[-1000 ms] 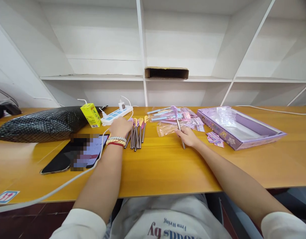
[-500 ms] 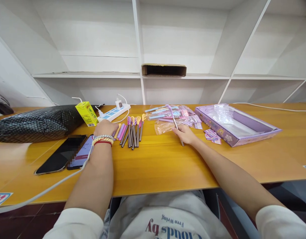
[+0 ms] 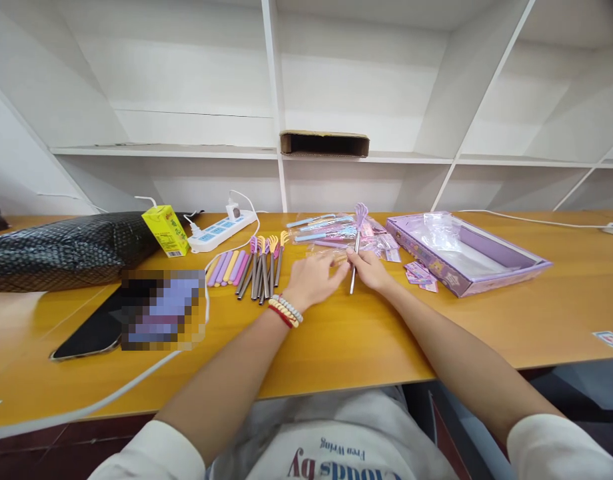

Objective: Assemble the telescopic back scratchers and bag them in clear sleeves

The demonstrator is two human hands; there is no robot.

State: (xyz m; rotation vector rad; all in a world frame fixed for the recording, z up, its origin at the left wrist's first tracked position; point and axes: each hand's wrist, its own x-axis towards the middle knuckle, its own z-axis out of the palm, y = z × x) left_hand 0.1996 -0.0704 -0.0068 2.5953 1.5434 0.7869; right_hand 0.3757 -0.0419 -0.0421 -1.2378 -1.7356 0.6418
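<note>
My right hand (image 3: pixel 370 268) grips the metal shaft of a purple claw-headed stick (image 3: pixel 357 248), which stands nearly upright with its claw at the top. Close to the left of the shaft is my left hand (image 3: pixel 314 275), fingers bent towards the thumb; anything between them is too small to make out. Several metal sticks with purple or yellow claw heads (image 3: pixel 264 270) lie left of my left hand. Beside them is a row of purple, yellow and pink handles (image 3: pixel 228 268). Behind my hands are clear bags holding blue and purple pieces (image 3: pixel 329 229).
An open purple box (image 3: pixel 466 257) and small printed cards (image 3: pixel 420 275) are at the right. To the left are a power strip (image 3: pixel 221 232), a yellow drink carton (image 3: pixel 165 230), a black wrapped package (image 3: pixel 71 250) and a phone (image 3: pixel 94 327). A white cable (image 3: pixel 111 383) crosses the front left.
My left hand has moved right, from the row of handles to beside my right hand. The stick in my right hand has turned more upright, and its claw head faces differently.
</note>
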